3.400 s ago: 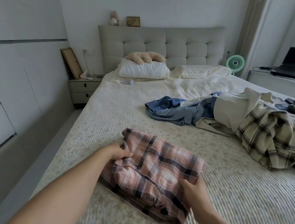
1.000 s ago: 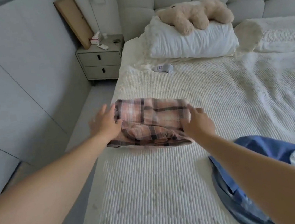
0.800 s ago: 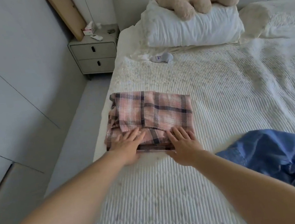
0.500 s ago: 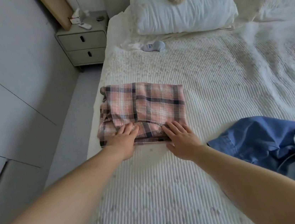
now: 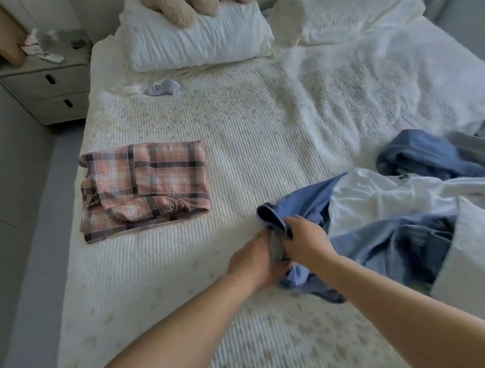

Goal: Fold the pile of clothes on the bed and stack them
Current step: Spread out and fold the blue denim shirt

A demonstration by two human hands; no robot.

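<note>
Both hands grip the near edge of the blue shirt point(image 5: 305, 206): left hand point(image 5: 254, 262), right hand point(image 5: 306, 243). The folded plaid shirt point(image 5: 144, 186) lies apart, left on the bed point(image 5: 258, 126).

Ribbed matt bedspread point(image 5: 245, 140), soft woven plaid garment point(image 5: 147, 186), smooth blue cloth shirt point(image 5: 308, 206).

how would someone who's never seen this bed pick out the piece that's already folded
Start at the white quilted bed and go to its left edge, below the white pillow. The pink-and-navy plaid folded garment lies flat there on its own. It alone is checked and squared off; the blue and white clothes at right are a loose heap.
</note>
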